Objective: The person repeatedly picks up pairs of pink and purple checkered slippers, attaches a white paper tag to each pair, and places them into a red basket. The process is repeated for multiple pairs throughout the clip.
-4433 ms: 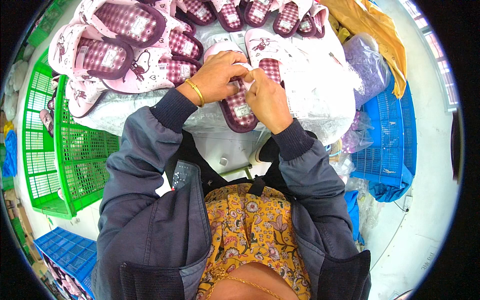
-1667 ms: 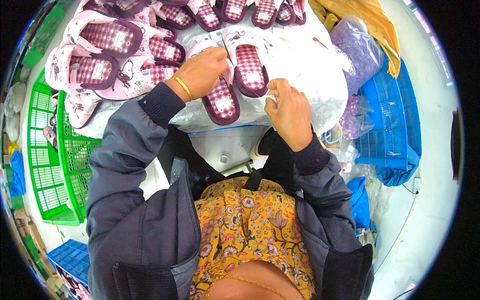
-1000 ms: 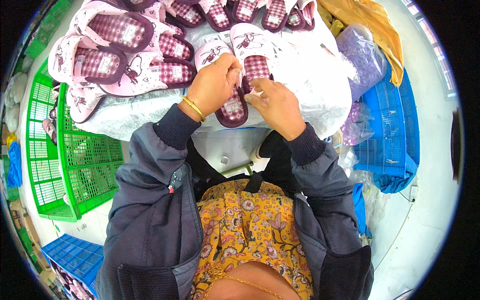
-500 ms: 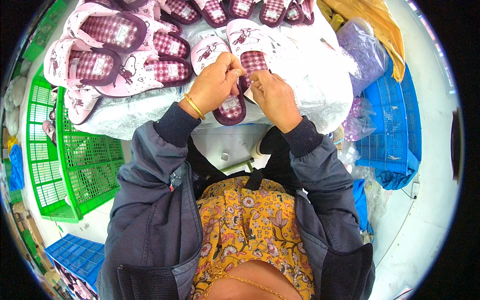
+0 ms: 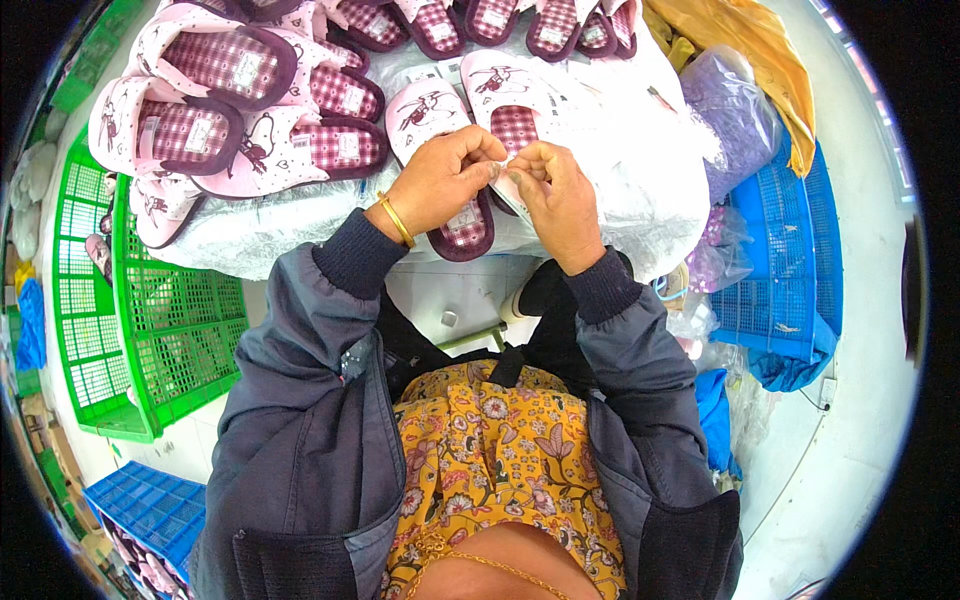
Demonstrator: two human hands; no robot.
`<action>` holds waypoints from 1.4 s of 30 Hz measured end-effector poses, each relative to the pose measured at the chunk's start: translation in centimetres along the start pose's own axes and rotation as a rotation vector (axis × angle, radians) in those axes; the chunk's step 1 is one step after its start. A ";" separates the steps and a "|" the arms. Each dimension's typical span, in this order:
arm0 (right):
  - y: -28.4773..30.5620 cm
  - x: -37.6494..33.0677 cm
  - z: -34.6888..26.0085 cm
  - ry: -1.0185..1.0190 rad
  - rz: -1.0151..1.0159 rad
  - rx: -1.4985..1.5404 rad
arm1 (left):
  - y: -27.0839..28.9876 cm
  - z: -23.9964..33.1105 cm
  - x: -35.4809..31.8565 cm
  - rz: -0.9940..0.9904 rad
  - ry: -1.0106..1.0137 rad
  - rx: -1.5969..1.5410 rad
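Note:
A pair of pink slippers with dark red plaid insoles lies in front of me, a left slipper (image 5: 424,108) and a right slipper (image 5: 503,84). Over them, my left hand (image 5: 440,183) and my right hand (image 5: 556,200) meet fingertip to fingertip. Thumb and forefinger are pinched on each side. Something small and pale may be between the fingertips, but I cannot make it out. The hands partly hide both insoles; the left slipper's heel (image 5: 466,232) shows below them, with a white label on it.
More pink slippers (image 5: 345,147) are piled at the left and along the back of the plastic-covered work surface (image 5: 640,215). Green crates (image 5: 180,320) stand at the left, a blue crate (image 5: 765,260) at the right. A bag of purple material (image 5: 735,110) rests beside a yellow sheet (image 5: 770,50).
My hands have come closer together, the fingertips now meeting. The right-hand fingers have moved down off the right slipper's insole, and the whole view has shifted slightly.

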State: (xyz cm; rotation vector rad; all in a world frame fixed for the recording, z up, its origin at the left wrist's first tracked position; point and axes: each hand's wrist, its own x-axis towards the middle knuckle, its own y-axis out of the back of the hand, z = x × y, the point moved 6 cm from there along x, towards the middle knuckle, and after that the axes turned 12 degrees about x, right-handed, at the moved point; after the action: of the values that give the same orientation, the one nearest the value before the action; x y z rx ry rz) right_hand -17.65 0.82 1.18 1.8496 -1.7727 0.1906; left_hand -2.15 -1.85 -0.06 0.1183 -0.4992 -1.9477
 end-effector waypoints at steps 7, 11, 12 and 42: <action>-0.2 0.0 0.1 -0.024 -0.047 -0.044 | -0.4 -0.7 0.2 -0.031 0.013 -0.088; -0.2 -0.1 0.3 -0.041 -0.062 -0.024 | -0.6 -0.7 0.4 -0.043 -0.006 -0.074; -0.3 -0.1 0.5 -0.048 -0.071 -0.017 | -0.6 -0.6 0.4 -0.039 -0.012 -0.082; -0.5 -0.2 0.9 -0.161 -0.129 0.060 | -0.7 -1.1 0.2 -0.066 0.005 -0.085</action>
State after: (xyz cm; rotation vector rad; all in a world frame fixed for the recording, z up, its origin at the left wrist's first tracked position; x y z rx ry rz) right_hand -17.43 0.51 0.21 2.0651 -1.7622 0.0465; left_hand -2.49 -2.10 -1.29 0.0863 -0.4127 -2.0300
